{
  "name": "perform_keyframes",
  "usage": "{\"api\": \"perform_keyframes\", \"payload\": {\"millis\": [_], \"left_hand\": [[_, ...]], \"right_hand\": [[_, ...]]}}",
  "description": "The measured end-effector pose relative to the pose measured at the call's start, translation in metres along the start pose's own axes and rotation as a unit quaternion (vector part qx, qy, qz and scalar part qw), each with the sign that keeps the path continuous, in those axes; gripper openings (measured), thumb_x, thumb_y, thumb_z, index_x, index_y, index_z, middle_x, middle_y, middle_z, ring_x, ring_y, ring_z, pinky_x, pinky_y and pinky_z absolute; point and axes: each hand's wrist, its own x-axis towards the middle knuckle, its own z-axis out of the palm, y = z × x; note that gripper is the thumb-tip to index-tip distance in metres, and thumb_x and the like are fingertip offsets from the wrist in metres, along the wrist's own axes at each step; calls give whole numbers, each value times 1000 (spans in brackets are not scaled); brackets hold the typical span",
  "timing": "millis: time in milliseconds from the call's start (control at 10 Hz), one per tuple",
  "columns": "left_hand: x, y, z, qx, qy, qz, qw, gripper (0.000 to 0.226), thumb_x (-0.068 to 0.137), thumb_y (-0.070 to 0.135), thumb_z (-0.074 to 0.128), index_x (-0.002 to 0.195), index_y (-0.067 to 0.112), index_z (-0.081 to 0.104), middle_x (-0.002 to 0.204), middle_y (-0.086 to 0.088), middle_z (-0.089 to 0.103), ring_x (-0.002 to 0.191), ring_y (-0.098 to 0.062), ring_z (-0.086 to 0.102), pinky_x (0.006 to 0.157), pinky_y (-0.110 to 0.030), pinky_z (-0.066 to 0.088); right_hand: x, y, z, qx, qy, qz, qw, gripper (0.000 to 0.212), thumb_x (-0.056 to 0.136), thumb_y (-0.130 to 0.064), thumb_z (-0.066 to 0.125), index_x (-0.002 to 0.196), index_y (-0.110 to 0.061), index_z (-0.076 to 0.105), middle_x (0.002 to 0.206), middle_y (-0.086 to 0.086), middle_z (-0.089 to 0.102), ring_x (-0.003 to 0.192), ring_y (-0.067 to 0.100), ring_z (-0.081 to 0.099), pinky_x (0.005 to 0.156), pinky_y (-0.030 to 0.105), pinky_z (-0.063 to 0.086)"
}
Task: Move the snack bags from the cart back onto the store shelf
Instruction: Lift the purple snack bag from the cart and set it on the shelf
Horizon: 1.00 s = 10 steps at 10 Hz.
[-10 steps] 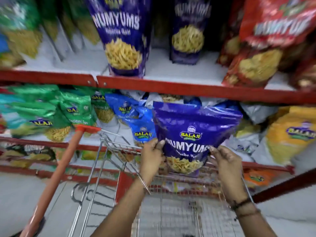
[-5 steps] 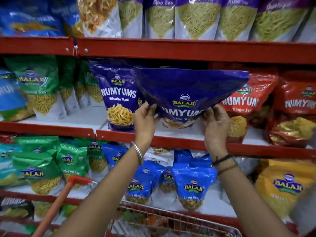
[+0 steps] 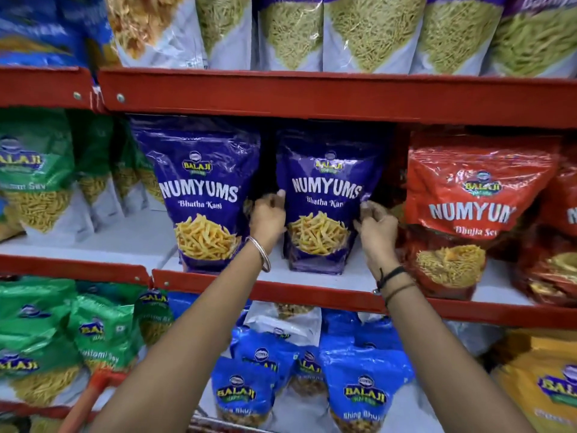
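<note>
While upright on the shelf (image 3: 312, 284), the purple bag (image 3: 326, 195) sits between both hands — left hand (image 3: 268, 218), right hand (image 3: 376, 228).

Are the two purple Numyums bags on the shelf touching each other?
Apart. The head view shows a dark gap between the left purple bag and the right purple bag.

Grocery store snack aisle, where I'm at

Red metal shelves (image 3: 312, 98) in front of me, packed in rows with branded snack bags (image 3: 203, 195), plus an orange cart handle (image 3: 84, 404) down low.
</note>
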Motion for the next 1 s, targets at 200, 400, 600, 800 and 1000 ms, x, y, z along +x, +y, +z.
{"api": "perform_keyframes", "payload": {"millis": [200, 400, 600, 800, 1000], "left_hand": [[-23, -24, -10, 17, -120, -98, 988, 99, 57, 88, 8, 110, 21, 58, 113, -11, 60, 105, -27, 56, 93, -39, 45], [-41, -24, -22, -59, -189, -114, 974, 86, 81, 62, -10, 138, 15, 35, 114, -4, 53, 106, -21, 51, 94, -35, 41], [-64, -20, -42, -68, -226, -92, 967, 85, 69, 74, -9, 75, 43, 70, 76, 10, 28, 67, -7, 28, 62, -24, 24], [-82, -16, -40, -32, -222, -57, 973, 91, 59, 80, 6, 124, 32, 48, 66, 7, 27, 60, -9, 27, 58, -20, 27], [-99, -16, -31, -62, -161, -64, 983, 78, 84, 62, 2, 141, 15, 28, 147, -11, 37, 134, -28, 37, 111, -37, 29]], "right_hand": [[-28, 12, -15, 80, -117, 107, 984, 67, 88, -61, 24, 133, -15, 43, 137, 4, 50, 124, 19, 47, 105, 35, 39], [-55, -2, -27, 109, -163, 136, 971, 80, 88, -60, 3, 141, -5, 24, 152, 13, 28, 140, 23, 27, 116, 34, 20], [-81, -12, -46, 69, -189, 129, 971, 81, 87, -61, 1, 139, -5, 28, 152, 14, 28, 140, 24, 26, 118, 37, 17], [-92, -17, -56, 77, -201, 128, 968, 78, 89, -58, 1, 139, -4, 29, 151, 16, 28, 140, 26, 26, 119, 37, 16], [-102, -16, -68, 114, -221, 138, 959, 80, 88, -61, 6, 139, -2, 28, 152, 16, 28, 139, 24, 28, 120, 38, 16]]}}
